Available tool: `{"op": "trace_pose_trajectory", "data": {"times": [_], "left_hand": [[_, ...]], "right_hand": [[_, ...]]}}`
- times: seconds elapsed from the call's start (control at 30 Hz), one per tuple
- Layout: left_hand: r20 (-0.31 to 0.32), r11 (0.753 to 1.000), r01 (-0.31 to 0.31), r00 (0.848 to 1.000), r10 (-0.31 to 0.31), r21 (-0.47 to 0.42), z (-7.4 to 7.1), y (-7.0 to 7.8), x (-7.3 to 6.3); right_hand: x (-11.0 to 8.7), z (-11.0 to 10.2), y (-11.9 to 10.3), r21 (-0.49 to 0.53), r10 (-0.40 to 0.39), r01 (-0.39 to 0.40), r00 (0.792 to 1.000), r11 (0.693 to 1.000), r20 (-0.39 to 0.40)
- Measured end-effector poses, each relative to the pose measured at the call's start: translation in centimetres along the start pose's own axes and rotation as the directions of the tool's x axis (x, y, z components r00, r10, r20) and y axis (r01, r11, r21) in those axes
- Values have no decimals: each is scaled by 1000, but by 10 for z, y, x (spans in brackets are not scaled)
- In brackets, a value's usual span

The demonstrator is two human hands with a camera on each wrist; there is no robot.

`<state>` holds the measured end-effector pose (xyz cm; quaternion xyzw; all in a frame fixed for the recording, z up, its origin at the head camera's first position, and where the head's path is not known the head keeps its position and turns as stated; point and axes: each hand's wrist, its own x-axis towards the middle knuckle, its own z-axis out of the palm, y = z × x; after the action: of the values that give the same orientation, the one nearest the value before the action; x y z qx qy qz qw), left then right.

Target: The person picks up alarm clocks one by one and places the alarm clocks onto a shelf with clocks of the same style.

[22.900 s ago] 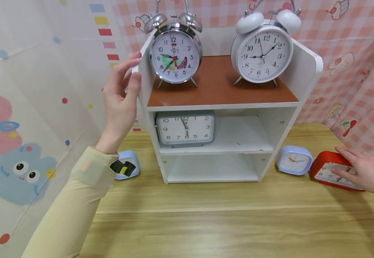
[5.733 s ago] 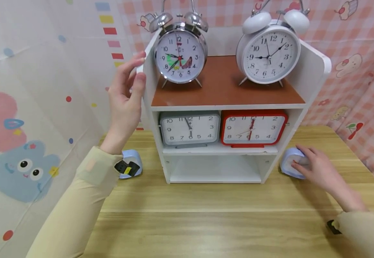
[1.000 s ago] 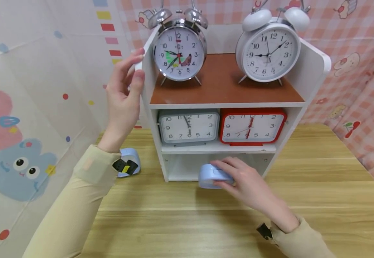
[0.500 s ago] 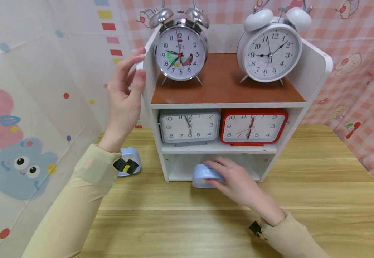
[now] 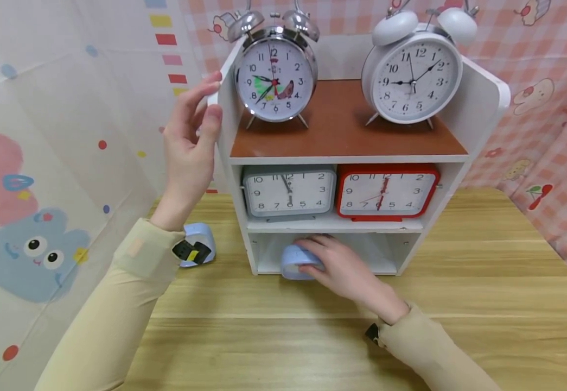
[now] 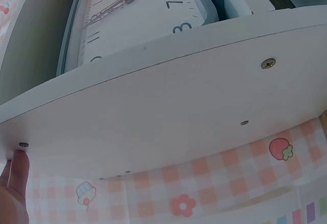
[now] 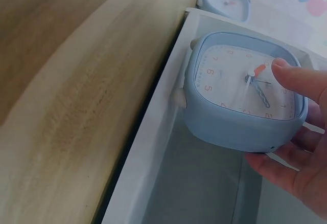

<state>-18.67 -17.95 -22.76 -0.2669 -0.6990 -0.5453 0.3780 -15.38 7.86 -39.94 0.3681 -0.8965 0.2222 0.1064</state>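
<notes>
My right hand (image 5: 342, 266) grips a small light-blue alarm clock (image 5: 294, 260) at the front of the bottom compartment. In the right wrist view the thumb lies on the face of the clock (image 7: 245, 91) and the fingers go behind it; its small feet are close over the compartment's front edge. My left hand (image 5: 190, 146) rests its fingertips against the left side panel of the white shelf (image 5: 351, 159), beside the silver twin-bell alarm clock (image 5: 275, 81). In the left wrist view, fingers (image 6: 19, 173) touch the panel's outer face (image 6: 153, 111).
A white twin-bell clock (image 5: 412, 81) stands at the top right. Grey (image 5: 288, 193) and red-framed (image 5: 388, 190) rectangular clocks fill the middle compartment side by side. A second light-blue clock (image 5: 200, 239) stands on the wooden table (image 5: 263, 336), left of the shelf, partly behind my left wrist.
The red clock has gone from the table to the middle compartment. My right hand has brought the light-blue clock from the right to the bottom compartment, lately moving left. My left hand stays put.
</notes>
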Motion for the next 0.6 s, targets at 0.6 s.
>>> {"op": "trace_pose_trajectory", "data": {"times": [0.6], "left_hand": [[-10, 1000, -10, 1000, 10, -12, 1, 0, 0]], "right_hand": [[16, 13, 1, 34, 35, -34, 999, 999, -23]]}}
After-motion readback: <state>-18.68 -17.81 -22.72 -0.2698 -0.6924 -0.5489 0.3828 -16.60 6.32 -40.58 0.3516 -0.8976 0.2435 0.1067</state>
